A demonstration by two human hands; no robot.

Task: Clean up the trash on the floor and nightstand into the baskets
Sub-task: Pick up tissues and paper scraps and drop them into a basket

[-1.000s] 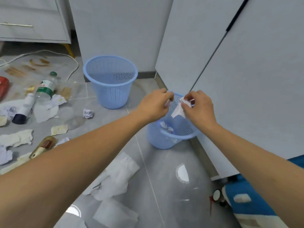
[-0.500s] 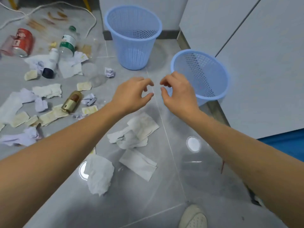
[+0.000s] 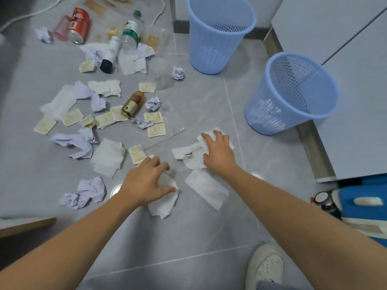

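Reaching low, left hand: the left hand [image 3: 146,183] lies spread on a crumpled white tissue [image 3: 165,197] at lower centre, fingers curled over it, not clenched.
Right hand: the right hand [image 3: 217,151] presses flat on a bunched white tissue pile [image 3: 188,153], fingers loose.
Between them: a flat white paper napkin [image 3: 207,190] lies untouched.
Open room: bare grey floor tile [image 3: 209,105] leads on to the nearer blue mesh plastic basket [image 3: 293,95] at right.
Far: a second blue plastic basket [image 3: 217,36] stands at the top edge.
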